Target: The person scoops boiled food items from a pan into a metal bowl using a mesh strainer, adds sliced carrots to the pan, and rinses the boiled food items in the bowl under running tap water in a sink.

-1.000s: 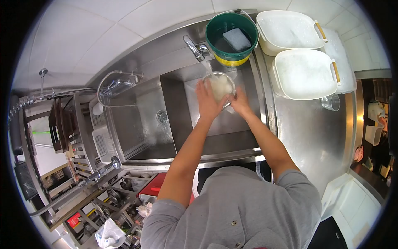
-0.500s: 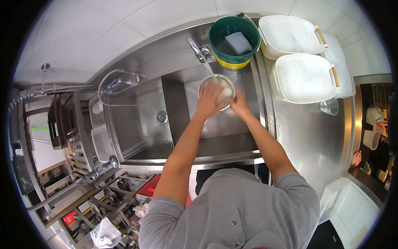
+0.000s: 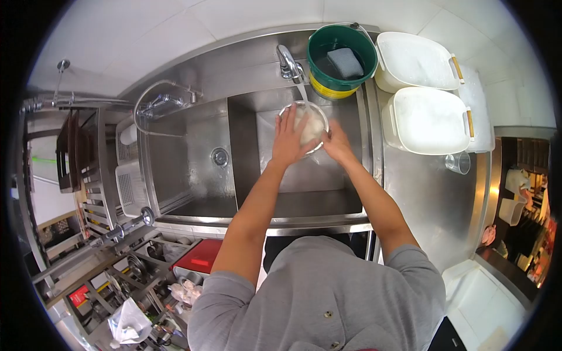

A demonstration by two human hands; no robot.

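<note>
Under the running faucet [image 3: 288,61], a round metal bowl [image 3: 321,146] sits in the right-hand sink basin [image 3: 304,182]. Pale, whitish contents [image 3: 313,126] fill it, too indistinct to name, with water falling onto them. My left hand [image 3: 288,139] lies at the bowl's left side, fingers stretched and spread over the rim and partly over the contents. At the right rim, my right hand [image 3: 337,143] grips the bowl, its thumb near the edge and some fingers hidden.
A green bucket [image 3: 319,69] holding dark liquid and a grey sponge [image 3: 345,62] stands behind the basin. Two white tubs [image 3: 388,131] of whitish liquid and a clear glass [image 3: 458,163] are on the right counter. A hose tap [image 3: 167,100] is left, above the second basin [image 3: 202,175].
My left hand has shifted from over the contents toward the bowl's left rim, fingers now pointing away from me. My right hand stays at the right rim. The view has shifted slightly.
</note>
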